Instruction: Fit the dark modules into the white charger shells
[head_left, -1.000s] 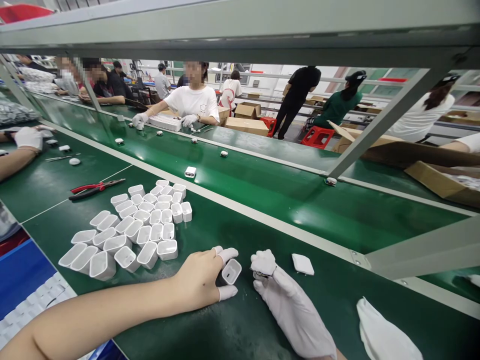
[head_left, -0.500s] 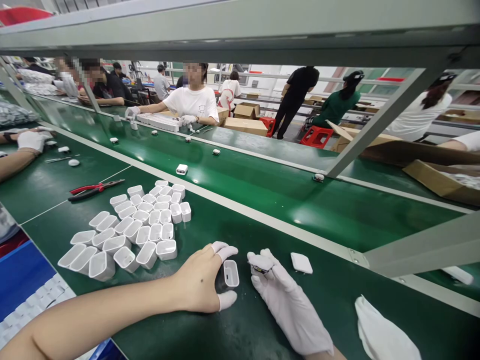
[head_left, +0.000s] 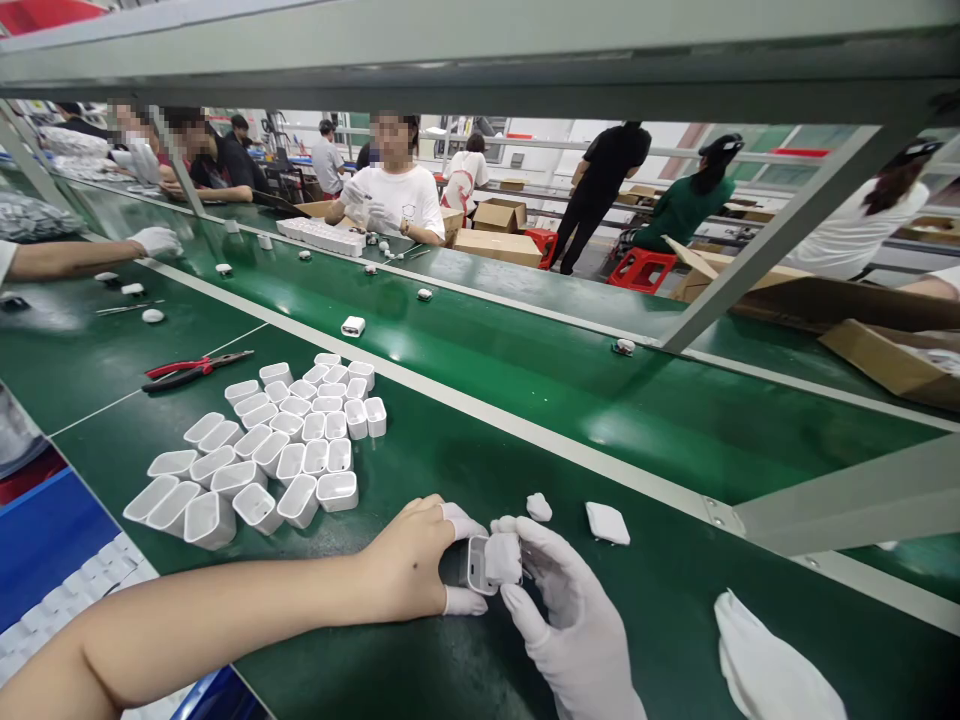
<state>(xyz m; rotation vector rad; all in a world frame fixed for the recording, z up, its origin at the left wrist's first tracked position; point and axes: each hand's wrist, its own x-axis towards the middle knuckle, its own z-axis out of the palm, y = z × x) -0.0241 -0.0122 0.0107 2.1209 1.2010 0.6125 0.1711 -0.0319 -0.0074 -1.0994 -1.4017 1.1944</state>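
Note:
My left hand, with white covers on the fingertips, holds a small white open case between thumb and fingers on the green table. My right hand, in a white glove, grips a small white piece at the right side of the case. The piece partly overlaps the case opening. Behind the hands lie a small white lump and a flat white square piece. Many open white cases stand grouped to the left.
Red-handled pliers lie at the left. A white glove-like cloth is at the lower right. Small white parts sit on the green belt beyond a pale rail. A co-worker's gloved hand reaches in at left.
My right hand has moved left to the case, bringing a white piece over it. A white lump now shows behind it. The neighbour's hand at left has reached toward the belt.

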